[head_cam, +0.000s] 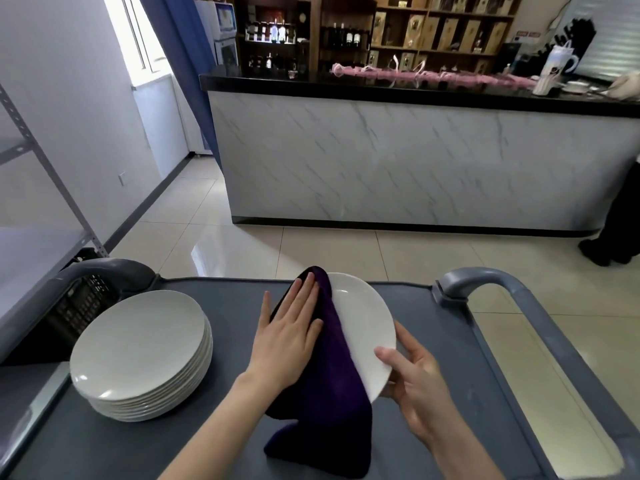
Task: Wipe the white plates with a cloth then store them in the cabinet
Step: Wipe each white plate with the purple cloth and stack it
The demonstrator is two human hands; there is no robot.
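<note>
A white plate (365, 327) is held tilted above the grey cart top (433, 327). My right hand (412, 379) grips its lower right rim, thumb on the face and fingers behind. A dark purple cloth (332, 393) drapes over the plate's left half and hangs down to the cart. My left hand (292, 332) lies flat with straight fingers, pressing the cloth against the plate. A stack of several white plates (142, 351) stands on the cart to the left, apart from both hands.
The cart has grey curved handles at the far left (114, 268) and far right (485, 278). A metal shelf rack (45, 168) stands at the left. A marble-fronted counter (415, 161) lies across the tiled floor. A person in black (620, 216) stands at the right edge.
</note>
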